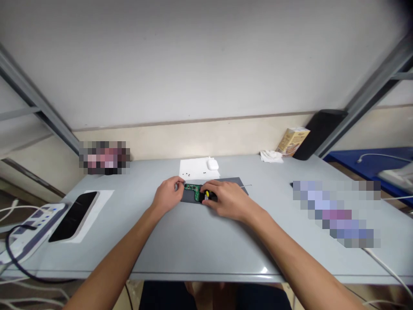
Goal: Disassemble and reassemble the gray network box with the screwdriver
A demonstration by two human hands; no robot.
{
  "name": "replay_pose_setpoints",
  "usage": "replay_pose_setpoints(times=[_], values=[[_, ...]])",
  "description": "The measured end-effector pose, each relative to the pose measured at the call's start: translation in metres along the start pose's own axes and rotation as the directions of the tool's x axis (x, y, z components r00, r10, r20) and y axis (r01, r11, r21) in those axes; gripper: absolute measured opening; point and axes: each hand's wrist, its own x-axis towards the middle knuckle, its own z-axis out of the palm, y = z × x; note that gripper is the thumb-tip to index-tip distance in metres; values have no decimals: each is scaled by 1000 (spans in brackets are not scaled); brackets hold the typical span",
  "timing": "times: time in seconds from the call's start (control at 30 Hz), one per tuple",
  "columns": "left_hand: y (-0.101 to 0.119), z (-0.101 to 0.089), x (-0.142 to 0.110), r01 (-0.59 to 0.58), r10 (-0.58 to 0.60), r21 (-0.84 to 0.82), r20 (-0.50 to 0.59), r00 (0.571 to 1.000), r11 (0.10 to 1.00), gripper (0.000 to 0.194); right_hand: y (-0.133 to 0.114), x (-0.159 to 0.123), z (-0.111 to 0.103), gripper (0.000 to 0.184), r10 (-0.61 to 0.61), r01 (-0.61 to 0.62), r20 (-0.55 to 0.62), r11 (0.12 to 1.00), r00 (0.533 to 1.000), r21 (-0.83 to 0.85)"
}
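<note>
A green circuit board (196,193) lies over a dark grey mat (187,198) in the middle of the table. At the board's left end, my left hand (168,194) is closed, thumb and forefinger pinching its edge near a small round grey part. From the right, my right hand (227,199) curls its fingers and thumb around a black part beside the board. A small yellow piece (207,194) shows between those fingertips; the rest of what they grip is hidden. A thin metal rod (247,186) sticks out beyond the right hand.
Behind the mat, a white sheet (193,165) bears several tiny dark screws and a white earbud case (212,164). On the left are a phone (75,215) and a power strip (38,224). A crumpled tissue (271,156), carton (293,142) and black cylinder (318,133) stand back right.
</note>
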Motion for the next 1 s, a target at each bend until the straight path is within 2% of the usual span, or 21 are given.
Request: replay_pose_setpoints(times=[0.43, 0.77, 0.83, 0.93, 1.0], values=[[13, -7, -5, 25, -27, 80, 33, 999, 996, 25, 5, 0, -2, 24, -8, 8, 6, 1000, 1000, -29], [5, -4, -3, -39, 37, 75, 29, 999, 996, 23, 7, -1, 2, 22, -55, 55, -28, 998, 998, -9], [4, -3, -3, -83, 84, 50, -16, 996, 995, 23, 9, -1, 3, 25, -72, 71, -68, 997, 995, -19], [4, -4, -4, -252, 252, 7, -90, 964, 968, 21, 10, 0, 2, 27, -88, 93, -218, 996, 972, 15], [5, -4, -6, -389, 388, -9, -65, 919, 921, 20, 9, 0, -1, 26, -110, 152, -410, 986, 906, 73]])
